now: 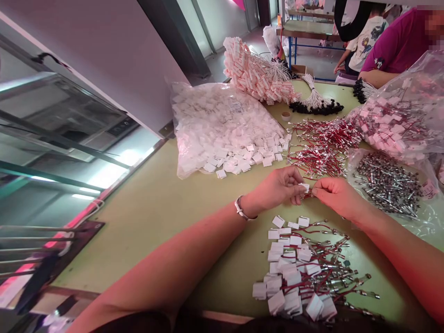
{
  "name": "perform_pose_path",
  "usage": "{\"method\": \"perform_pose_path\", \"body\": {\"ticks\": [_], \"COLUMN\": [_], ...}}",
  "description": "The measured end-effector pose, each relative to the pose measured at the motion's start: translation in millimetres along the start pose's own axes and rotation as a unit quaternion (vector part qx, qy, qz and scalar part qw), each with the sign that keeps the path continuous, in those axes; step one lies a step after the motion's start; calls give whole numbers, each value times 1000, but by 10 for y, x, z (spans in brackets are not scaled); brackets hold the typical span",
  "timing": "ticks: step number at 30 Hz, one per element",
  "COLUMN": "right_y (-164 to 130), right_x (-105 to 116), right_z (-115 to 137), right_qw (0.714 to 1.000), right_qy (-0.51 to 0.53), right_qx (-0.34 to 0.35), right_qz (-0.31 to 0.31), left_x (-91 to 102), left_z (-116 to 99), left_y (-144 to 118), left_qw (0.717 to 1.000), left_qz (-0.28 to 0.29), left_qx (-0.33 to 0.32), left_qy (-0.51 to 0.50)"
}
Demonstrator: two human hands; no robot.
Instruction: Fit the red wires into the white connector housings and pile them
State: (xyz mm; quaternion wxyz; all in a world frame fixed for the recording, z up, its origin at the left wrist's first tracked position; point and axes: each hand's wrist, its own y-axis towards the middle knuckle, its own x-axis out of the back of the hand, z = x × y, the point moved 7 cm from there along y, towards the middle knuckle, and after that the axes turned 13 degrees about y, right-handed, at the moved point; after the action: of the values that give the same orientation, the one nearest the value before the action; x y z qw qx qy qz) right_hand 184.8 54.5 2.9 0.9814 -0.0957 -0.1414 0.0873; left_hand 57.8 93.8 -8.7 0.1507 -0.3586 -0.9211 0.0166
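My left hand point(279, 186) pinches a small white plastic connector point(305, 187) above the green table point(156, 208). My right hand point(335, 194) meets it from the right, fingers closed on the red wire end that runs into that connector. Both hands hover over a pile of finished pieces point(301, 270): white connectors with red wires and metal ends. Just beyond the hands lies a heap of loose red wires point(321, 145).
An open clear bag of white connectors point(222, 127) lies at the back left. A bag of metal parts point(390, 185) and a bag of red-wired pieces point(398, 120) sit at the right. White and black wire bundles point(314, 101) lie far back. A seated person in a purple shirt point(398, 44) works across the table.
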Motion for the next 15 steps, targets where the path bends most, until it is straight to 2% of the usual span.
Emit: {"method": "perform_pose_path", "body": {"ticks": [3, 6, 8, 9, 10, 11, 13, 14, 15], "right_y": [-13, -78, -137, -169, -202, -230, -252, -226, -174], "right_x": [-80, -162, -211, -246, -286, -326, -369, -345, -289], "right_z": [-40, -119, -130, -121, -106, -88, -46, -15, 21], "right_qw": [999, 996, 994, 992, 988, 983, 972, 971, 972], "right_qy": [-42, -64, -80, -91, -103, -115, -135, -148, -167], "right_qx": [4, -22, -19, -13, -4, 6, 27, 46, 71], "right_qz": [35, 59, 74, 91, 116, 145, 190, 183, 151], "left_x": [-69, -144, -144, -98, -9, 136, 577, 775, 922], "left_z": [35, 44, 18, 1, -13, -32, -82, -72, -47], "left_y": [-20, -69, -110, -117, -104, -64, 14, 14, 5], "left_qw": [999, 992, 980, 973, 968, 964, 940, 918, 894], "left_qz": [46, 127, 193, 208, 199, 150, -64, -163, -237], "left_qx": [7, 22, 24, 19, 10, -4, -11, 7, 24], "left_qy": [-2, 8, 52, 96, 151, 218, 334, 361, 380]}}
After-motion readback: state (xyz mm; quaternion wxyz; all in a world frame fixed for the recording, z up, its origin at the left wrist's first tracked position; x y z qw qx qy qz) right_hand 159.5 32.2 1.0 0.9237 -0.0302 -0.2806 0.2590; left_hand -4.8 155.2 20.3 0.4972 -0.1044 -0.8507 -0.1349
